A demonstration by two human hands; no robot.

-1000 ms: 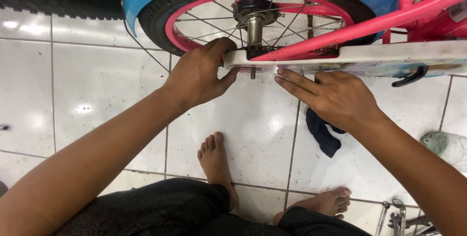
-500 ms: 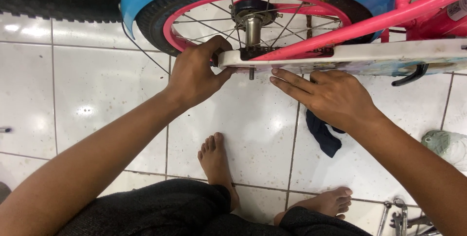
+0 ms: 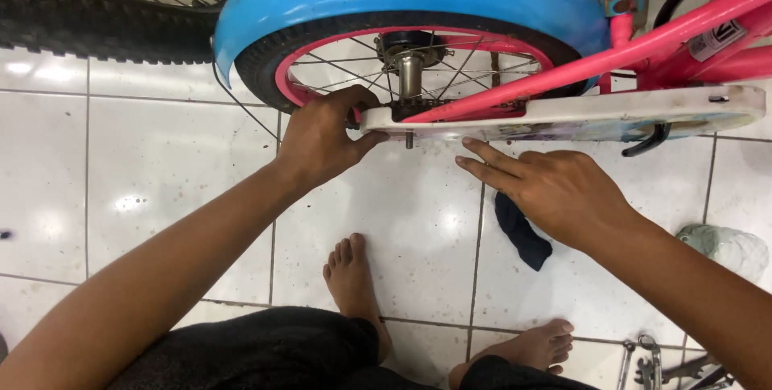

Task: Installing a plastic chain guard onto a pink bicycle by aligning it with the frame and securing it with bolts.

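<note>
The right hand [image 3: 555, 189] has slid back off the white chain guard [image 3: 563, 117], fingers loosely spread just near of it, while the left hand [image 3: 322, 137] stays pinched on the guard's left end by the rear wheel [image 3: 410, 52]. Near them, open floor [image 3: 161, 181]; a dark rag [image 3: 523, 233] lies right.

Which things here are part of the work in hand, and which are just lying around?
In use: left hand gripping the end of the white chain guard; right hand, fingers open just under the guard; rear wheel; pink frame.

Lying about: dark cloth; wrenches on the floor; big black tyre; pale bag.
</note>
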